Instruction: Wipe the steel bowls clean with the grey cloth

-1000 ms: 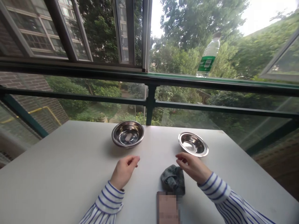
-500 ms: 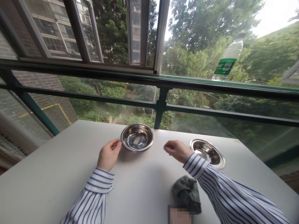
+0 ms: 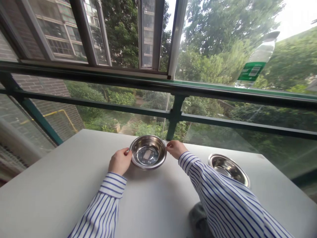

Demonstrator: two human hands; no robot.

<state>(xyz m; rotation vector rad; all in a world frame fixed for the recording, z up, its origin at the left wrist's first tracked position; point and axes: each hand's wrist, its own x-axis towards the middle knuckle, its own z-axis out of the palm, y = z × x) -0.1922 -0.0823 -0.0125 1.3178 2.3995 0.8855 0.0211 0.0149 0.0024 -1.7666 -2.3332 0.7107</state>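
Head view: we note that the left hand [image 3: 120, 162] pinches one side of a metal bowl's [image 3: 148, 167] rim, the right hand [image 3: 176, 149] the opposite side. Round, without a long axis, it sits between them, near the surface's [image 3: 148, 205] far edge; neither is nearer.

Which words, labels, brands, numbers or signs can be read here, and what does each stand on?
None can be read.
Bottle: pale lettering on its green label, too blurred; any digits by the barcode, too small.
Left bowl: pale patch inside, no readable text.
Right bowl: no lettering visible.
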